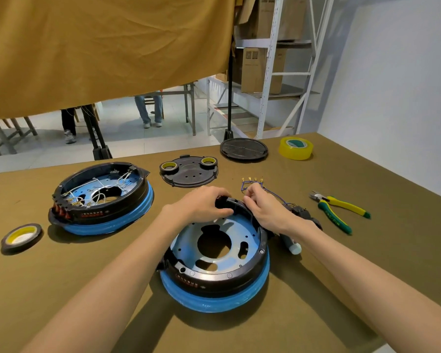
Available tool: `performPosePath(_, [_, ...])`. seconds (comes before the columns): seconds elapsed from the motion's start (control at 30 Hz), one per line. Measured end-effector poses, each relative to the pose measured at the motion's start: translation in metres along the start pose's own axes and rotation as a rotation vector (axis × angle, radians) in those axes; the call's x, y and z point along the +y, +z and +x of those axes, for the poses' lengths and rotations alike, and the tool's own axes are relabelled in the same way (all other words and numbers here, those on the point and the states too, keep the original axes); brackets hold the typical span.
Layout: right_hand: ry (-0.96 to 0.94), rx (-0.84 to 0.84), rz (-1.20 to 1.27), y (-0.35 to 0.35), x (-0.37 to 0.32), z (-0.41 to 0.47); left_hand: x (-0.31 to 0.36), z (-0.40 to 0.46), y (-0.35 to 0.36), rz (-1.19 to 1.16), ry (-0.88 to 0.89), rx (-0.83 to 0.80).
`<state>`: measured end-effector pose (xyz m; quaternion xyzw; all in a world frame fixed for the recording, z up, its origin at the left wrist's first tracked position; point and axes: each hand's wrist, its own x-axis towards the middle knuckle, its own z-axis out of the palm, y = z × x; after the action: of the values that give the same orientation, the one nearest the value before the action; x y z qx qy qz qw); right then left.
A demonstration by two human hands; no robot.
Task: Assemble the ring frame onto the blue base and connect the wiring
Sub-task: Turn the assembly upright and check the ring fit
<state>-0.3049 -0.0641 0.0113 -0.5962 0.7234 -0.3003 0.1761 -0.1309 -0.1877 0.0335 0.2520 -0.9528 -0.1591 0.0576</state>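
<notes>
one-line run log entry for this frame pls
stage: ring frame seated on blue base | left hand: grips far rim | right hand: pinches blue wiring | pliers: idle

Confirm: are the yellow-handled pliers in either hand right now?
No: the pliers lie on the table, right of the right hand, and both hands are at the black ring frame.

I see a matt olive cloth table cover (316,289), lightly creased. The ring frame (239,276) looks like glossy black plastic, seated on a shiny blue base (214,299) wrapped in film. Its inner plate (242,226) reads as smooth reflective metal. The pliers (341,211) have rubbery yellow-green grips.
</notes>
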Motion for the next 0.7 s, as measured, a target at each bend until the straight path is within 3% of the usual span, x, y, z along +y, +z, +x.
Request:
performPosePath(0.33, [0.0, -0.071, -0.052, 0.004, -0.014, 0.005, -0.016, 0.005, 0.003, 0.166, 0.026, -0.067])
performPosePath(0.7, [0.062, 0.017, -0.016, 0.012, -0.018, -0.003, -0.014, 0.007, 0.009, 0.231, -0.066, -0.047])
